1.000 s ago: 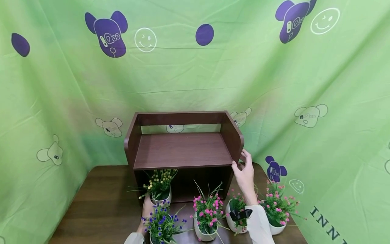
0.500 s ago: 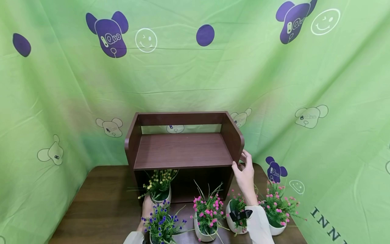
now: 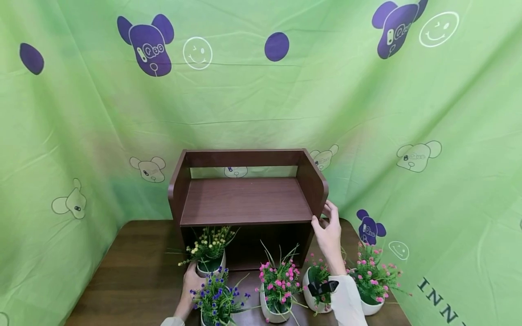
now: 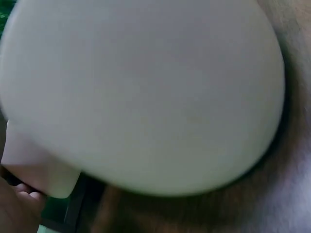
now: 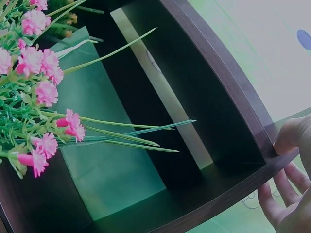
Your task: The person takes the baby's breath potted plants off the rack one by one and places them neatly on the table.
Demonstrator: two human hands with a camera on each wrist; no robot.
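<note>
My left hand grips the white pot of an artificial plant with yellow flowers, low at the shelf's front left corner. In the left wrist view that pot shows beyond a big pale pot filling the foreground. On the other side, my right hand holds the right side panel of the dark brown two-level desktop shelf. The right wrist view shows its thumb at the panel's front edge and the fingers along the outer face. A plant with blue flowers overlaps the left wrist.
Potted plants with pink flowers stand on the brown table: one front centre, one partly behind the right forearm, one far right. A green printed curtain hangs close behind and at both sides.
My left hand has shifted the yellow-flowered plant a little leftward and toward me at the shelf's lower opening. My right hand stays on the side panel.
</note>
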